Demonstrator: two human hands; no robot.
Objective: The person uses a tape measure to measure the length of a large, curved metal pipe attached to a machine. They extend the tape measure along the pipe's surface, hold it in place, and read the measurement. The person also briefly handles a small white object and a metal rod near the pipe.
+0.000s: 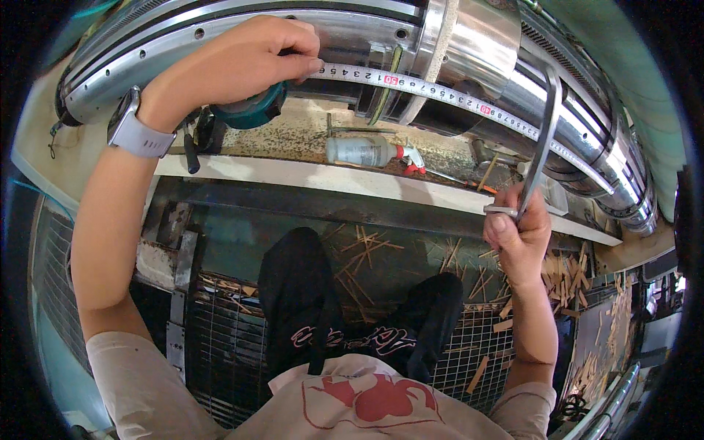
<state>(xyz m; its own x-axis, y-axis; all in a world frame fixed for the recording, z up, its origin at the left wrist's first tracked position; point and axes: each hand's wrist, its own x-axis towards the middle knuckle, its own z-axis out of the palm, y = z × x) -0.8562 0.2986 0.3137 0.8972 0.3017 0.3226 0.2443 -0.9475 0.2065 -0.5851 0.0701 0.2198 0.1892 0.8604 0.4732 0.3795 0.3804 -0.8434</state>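
At the upper left, my left hand (275,51) is closed, its thumb and fingers pinching a tape measure near the start of the drawn-out blade (440,93). The teal and black tape measure case (253,111) hangs just under that hand, partly hidden by it. From there the white blade runs rightward along a shiny metal roller (480,48). On the right, my right hand (519,231) is wrapped round a long bent steel bar (541,150) that looks like a big hex key. The bar's hooked upper end crosses in front of the blade.
A spray bottle (363,152) with a red and white head lies on the dirty ledge under the roller. The pale beam (308,176) runs across in front of me. Thin wooden strips (367,257) litter the floor, and metal grating (227,352) lies below my legs.
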